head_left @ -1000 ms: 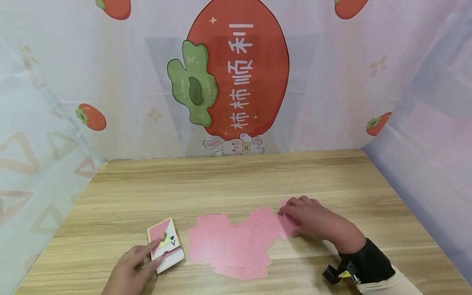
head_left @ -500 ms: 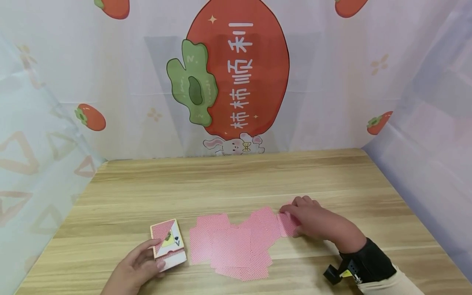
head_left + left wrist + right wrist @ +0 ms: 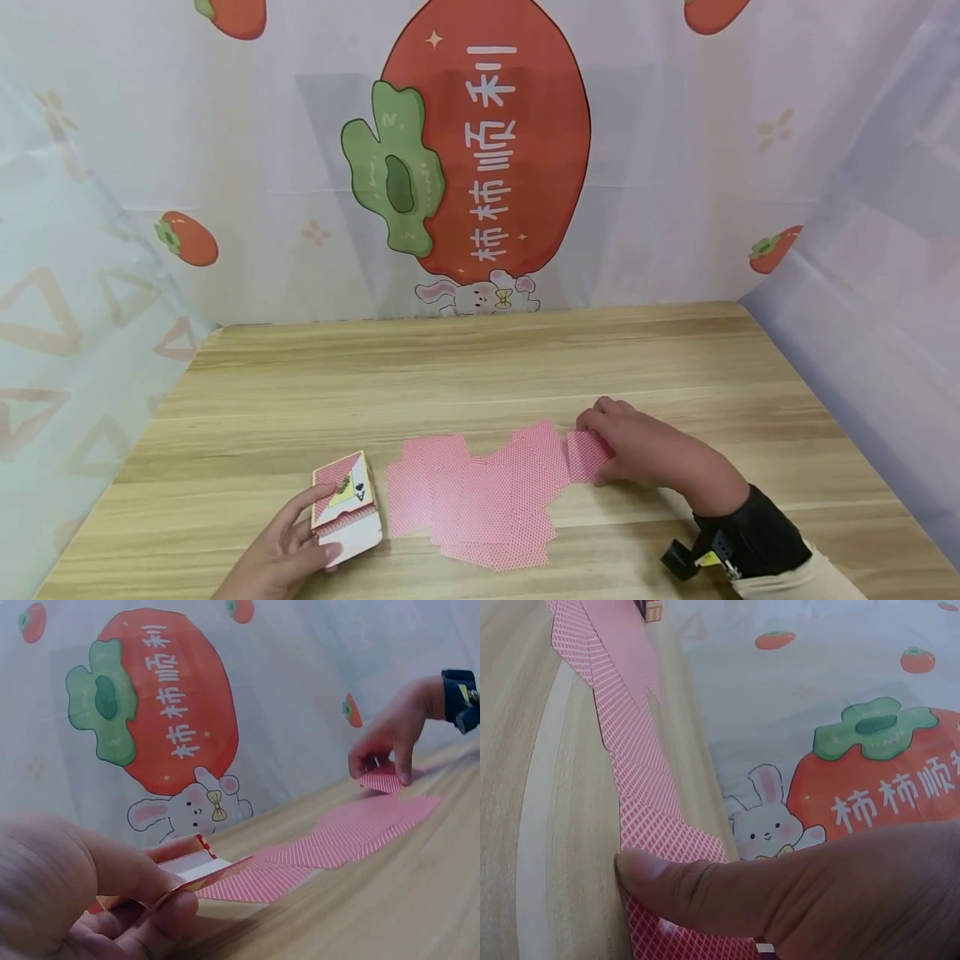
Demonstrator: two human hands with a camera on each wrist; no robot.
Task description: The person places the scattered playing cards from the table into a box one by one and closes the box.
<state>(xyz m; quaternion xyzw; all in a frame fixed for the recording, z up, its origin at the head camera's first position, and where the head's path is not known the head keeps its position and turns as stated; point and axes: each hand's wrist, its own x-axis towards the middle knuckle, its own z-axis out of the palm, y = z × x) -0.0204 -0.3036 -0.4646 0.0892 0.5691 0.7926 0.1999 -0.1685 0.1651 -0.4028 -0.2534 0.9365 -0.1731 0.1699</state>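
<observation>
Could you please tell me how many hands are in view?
2: the left hand holding the card box, and the right hand at the right end of the spread cards.

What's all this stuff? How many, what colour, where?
backdrop: one, whitish, behind the table
fruit pictures: five in head view, red-orange and green, on backdrop
rabbit picture: one, white, below the biggest fruit
table: one, light brown, in front
playing cards: several, pink-and-white, on the table
card box: one, pink, white and yellow, left of the cards
wristband: one, black, lower right
sleeve: one, cream, beside wristband
left hand: one, holding the box
right hand: one, holding cards
</observation>
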